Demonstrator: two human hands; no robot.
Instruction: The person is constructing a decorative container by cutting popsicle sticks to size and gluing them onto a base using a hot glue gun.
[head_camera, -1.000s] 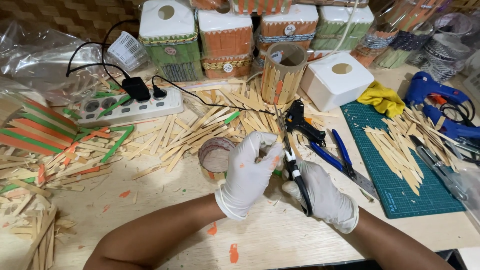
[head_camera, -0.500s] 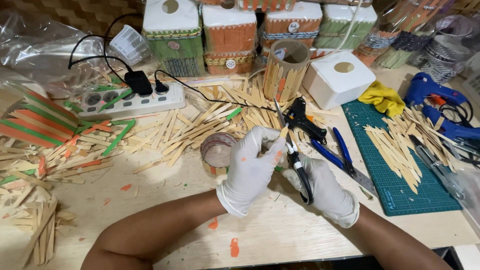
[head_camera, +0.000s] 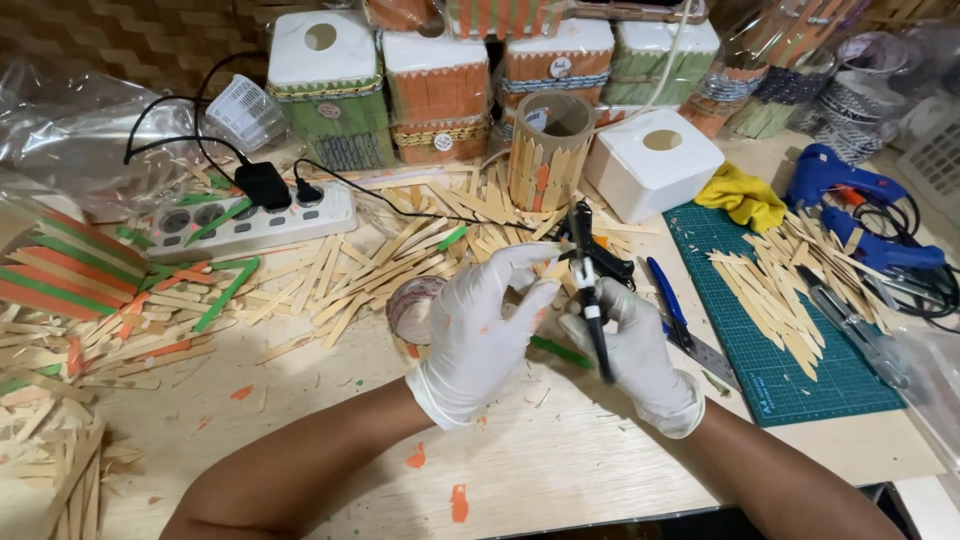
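- While our view sits closer than before, our left hand (head_camera: 487, 320) keeps its fingers closed on a stick (head_camera: 556, 268) above the tape roll (head_camera: 412, 306).
- Our right hand (head_camera: 632, 345) still grips the black tool (head_camera: 590, 290), touching that stick.
- Blue glue guns (head_camera: 850, 205) lie untouched.

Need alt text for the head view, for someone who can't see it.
Two gloved hands, left hand and right hand, meet over a wooden table; the right holds a black tool. Craft sticks lie about, with a green mat.
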